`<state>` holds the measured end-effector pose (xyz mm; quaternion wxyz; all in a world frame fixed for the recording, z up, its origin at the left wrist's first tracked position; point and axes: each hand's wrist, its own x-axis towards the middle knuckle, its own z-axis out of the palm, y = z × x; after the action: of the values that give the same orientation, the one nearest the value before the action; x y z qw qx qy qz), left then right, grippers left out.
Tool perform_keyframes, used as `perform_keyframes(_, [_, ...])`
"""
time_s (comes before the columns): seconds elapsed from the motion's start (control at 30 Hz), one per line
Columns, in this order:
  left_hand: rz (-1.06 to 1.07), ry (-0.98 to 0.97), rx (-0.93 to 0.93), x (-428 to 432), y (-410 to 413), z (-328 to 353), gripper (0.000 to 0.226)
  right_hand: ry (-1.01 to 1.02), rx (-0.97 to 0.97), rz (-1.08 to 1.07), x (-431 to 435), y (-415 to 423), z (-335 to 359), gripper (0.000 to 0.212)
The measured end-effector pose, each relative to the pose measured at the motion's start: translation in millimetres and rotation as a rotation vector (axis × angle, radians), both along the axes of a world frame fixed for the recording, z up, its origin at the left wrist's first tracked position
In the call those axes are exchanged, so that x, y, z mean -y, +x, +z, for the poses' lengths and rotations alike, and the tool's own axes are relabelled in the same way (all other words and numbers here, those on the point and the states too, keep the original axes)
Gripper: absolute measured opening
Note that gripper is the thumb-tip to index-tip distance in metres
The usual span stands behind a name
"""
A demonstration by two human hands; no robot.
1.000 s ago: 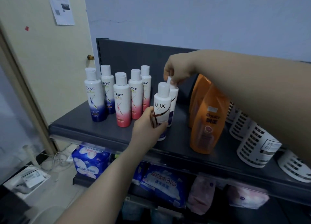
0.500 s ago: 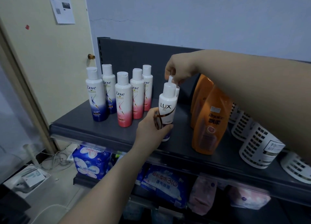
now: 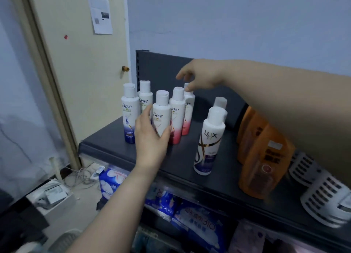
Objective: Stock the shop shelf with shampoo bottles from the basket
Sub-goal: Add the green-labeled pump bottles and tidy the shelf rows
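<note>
Fingers (image 3: pixel 152 123) of my left hand (image 3: pixel 150 138) wrap front pink Dove bottle (image 3: pixel 161 114) on dark shelf (image 3: pixel 182 157); right hand (image 3: pixel 197 76) hovers, fingers spread loose, above rear Dove caps. Lux bottle (image 3: pixel 209 138) stands free alongside, orange bottles (image 3: pixel 264 157) beyond.

On the dark shelf (image 3: pixel 182 157) stood five Dove bottles (image 3: pixel 129 114) in a cluster. The left hand (image 3: pixel 152 137) cupped the front pink Dove bottle (image 3: pixel 161 114), fingers loosely round it. The right hand (image 3: pixel 197 76) hovered with spread fingers above the rear bottle's cap. Two Lux bottles (image 3: pixel 209 140) stood apart, upright, beside orange bottles (image 3: pixel 264 157).
</note>
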<state>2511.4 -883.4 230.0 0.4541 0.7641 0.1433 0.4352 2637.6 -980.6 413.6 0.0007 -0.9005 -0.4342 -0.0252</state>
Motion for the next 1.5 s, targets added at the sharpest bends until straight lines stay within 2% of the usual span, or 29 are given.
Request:
perform_keyframes(0.13, [-0.052, -0.040, -0.130, -4.8, 4.9, -5.6, 0.068, -0.062, -0.014, 0.025, -25.6, 6.0, -14.9, 0.049])
perform_keyframes(0.23, [-0.036, -0.044, -0.229, -6.2, 5.7, -6.3, 0.057, -0.066, -0.045, 0.024, -35.2, 11.4, -23.3, 0.036])
perform_keyframes(0.37, [-0.042, -0.028, -0.273, -4.5, 0.4, -6.4, 0.047, -0.081, -0.089, 0.021, -37.0, 15.7, -21.1, 0.022])
perform_keyframes(0.7, [-0.048, -0.009, -0.253, 5.9, -11.6, -10.7, 0.053, -0.081, -0.133, 0.047, -32.3, 11.7, -17.5, 0.021])
perform_keyframes(0.9, [-0.064, -0.031, -0.241, 4.0, -10.8, -13.9, 0.066, -0.050, -0.132, 0.028, -29.8, 17.4, 2.1, 0.047])
perform_keyframes(1.0, [-0.079, -0.046, -0.231, 0.1, -11.7, -14.5, 0.075, 0.050, -0.042, -0.014, -26.2, 33.1, 9.9, 0.035])
perform_keyframes(1.07, [-0.090, -0.048, -0.226, -0.6, -12.5, -14.6, 0.075, 0.000, 0.021, -0.052, -27.0, 43.1, 4.5, 0.037])
perform_keyframes(1.13, [-0.102, -0.049, -0.227, -0.8, -12.9, -15.1, 0.068, -0.103, 0.004, -0.082, -29.7, 50.7, -6.2, 0.041])
perform_keyframes(1.2, [-0.112, -0.052, -0.230, -1.6, -13.0, -16.0, 0.059, -0.143, -0.047, -0.095, -32.0, 56.4, -15.1, 0.033])
perform_keyframes(1.3, [-0.118, -0.047, -0.230, -3.6, -13.6, -16.9, 0.055, -0.108, -0.038, -0.088, -33.4, 64.6, -20.6, 0.018])
perform_keyframes(1.5, [-0.124, -0.038, -0.223, -4.1, -15.7, -16.1, 0.056, -0.083, -0.052, -0.088, -32.2, 72.7, -22.9, 0.012])
